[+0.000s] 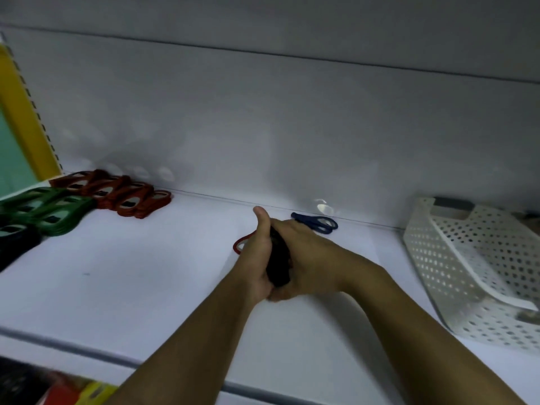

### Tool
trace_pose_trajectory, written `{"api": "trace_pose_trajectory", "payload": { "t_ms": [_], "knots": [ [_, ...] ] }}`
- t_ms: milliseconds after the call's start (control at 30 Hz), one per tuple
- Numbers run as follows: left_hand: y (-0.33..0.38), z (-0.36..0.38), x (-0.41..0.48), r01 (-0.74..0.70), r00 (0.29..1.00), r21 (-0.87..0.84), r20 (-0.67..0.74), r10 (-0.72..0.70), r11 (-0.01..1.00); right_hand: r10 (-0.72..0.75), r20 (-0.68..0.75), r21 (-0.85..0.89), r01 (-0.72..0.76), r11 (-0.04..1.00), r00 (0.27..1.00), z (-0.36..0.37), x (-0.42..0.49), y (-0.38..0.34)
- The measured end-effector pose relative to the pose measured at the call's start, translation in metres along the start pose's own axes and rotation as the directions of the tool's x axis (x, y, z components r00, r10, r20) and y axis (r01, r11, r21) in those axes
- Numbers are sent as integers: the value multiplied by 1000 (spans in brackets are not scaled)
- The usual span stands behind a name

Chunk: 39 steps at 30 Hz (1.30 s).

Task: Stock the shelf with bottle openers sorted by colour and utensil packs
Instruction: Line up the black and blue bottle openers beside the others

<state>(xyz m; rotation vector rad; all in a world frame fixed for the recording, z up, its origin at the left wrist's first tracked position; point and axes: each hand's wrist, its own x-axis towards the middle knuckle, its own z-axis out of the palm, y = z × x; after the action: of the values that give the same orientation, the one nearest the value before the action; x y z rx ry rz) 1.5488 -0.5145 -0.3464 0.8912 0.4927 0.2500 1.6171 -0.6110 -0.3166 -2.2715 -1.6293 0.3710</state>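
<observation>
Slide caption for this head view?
Left hand and right hand clasp a dark opener stack over the shelf; red row and green row left, white basket right.

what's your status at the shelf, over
Both busy: left hand and right hand grip the dark opener stack mid-shelf. At left, red row and green row laid out. Loose blue opener and red opener behind the hands, not blocking.
</observation>
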Motion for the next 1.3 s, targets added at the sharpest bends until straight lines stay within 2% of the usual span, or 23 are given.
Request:
{"api": "trace_pose_trajectory", "payload": {
  "t_ms": [67,133,233,333,600,800,900,967,1067,1100,1200,1300],
  "knots": [
    [4,0,-3,30,999,-18,19,-30,999,-4,59,-14,5,1000,998,-8,6,-2],
    [7,-1,-5,22,1000,-17,11,-22,1000,-20,92,58,15,998,996,-15,12,-4],
    [7,-4,-6,-9,1000,0,-7,9,1000,-45,9,76,44,996,999,-8,15,-4],
    [6,-4,-8,13,1000,42,5,-13,999,-38,-44,15,39,999,998,-2,9,-3],
    [6,-9,-14,59,998,34,30,-60,998,-45,-185,55,56,997,982,4,-11,-6],
    [17,-14,-35,-15,994,223,105,-9,975,-27,-304,140,73,987,952,9,-6,-15],
    [19,-16,-33,-54,993,372,-73,88,927,-2,-349,165,64,984,937,23,4,-30],
    [19,-21,-38,-57,983,414,-135,124,908,-12,-275,200,70,977,961,32,7,-38],
    [22,-34,-49,-43,987,501,-112,115,864,6,-117,423,44,905,993,32,0,-41],
    [25,-39,-53,-38,990,532,-92,103,846,18,-114,514,43,857,993,32,-2,-40],
    [37,-50,-67,-44,998,663,-6,65,747,68,-255,680,129,722,964,33,0,-44],
    [48,-54,-80,-49,999,809,34,37,586,74,-338,668,184,721,938,41,6,-53]
  ]
}}
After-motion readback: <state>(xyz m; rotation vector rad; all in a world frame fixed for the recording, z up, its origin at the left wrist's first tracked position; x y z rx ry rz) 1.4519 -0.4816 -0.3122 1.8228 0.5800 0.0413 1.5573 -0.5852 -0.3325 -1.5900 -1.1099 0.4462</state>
